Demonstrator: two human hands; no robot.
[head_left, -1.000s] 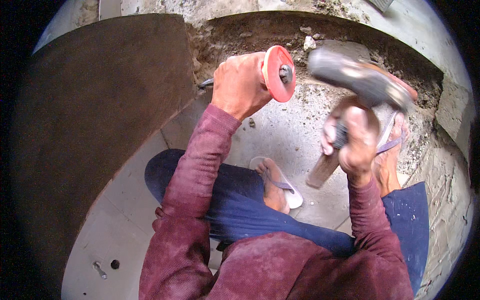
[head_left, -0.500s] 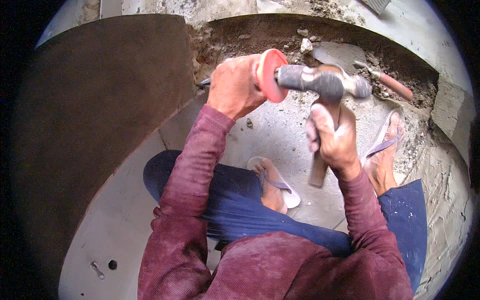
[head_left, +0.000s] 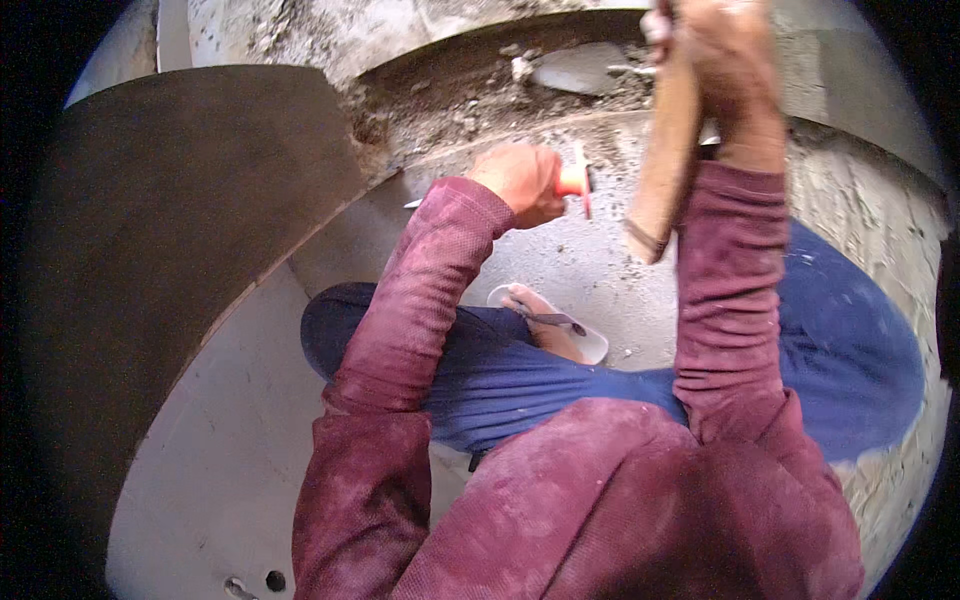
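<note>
At twelve o'clock the right hand (head_left: 735, 60) grips a wooden hammer handle (head_left: 665, 150) — fingers wrapped; left hand (head_left: 520, 180) clasps a red-guarded chisel (head_left: 577, 180) at eleven.

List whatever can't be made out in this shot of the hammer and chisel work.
- Hammer head: head view, cut off by the top edge; only the wooden handle shows below the right hand.
- Chisel tip: a sliver of metal shows left of the left hand, its point too small to tell.
- Right foot: hidden by the right sleeve.
</note>
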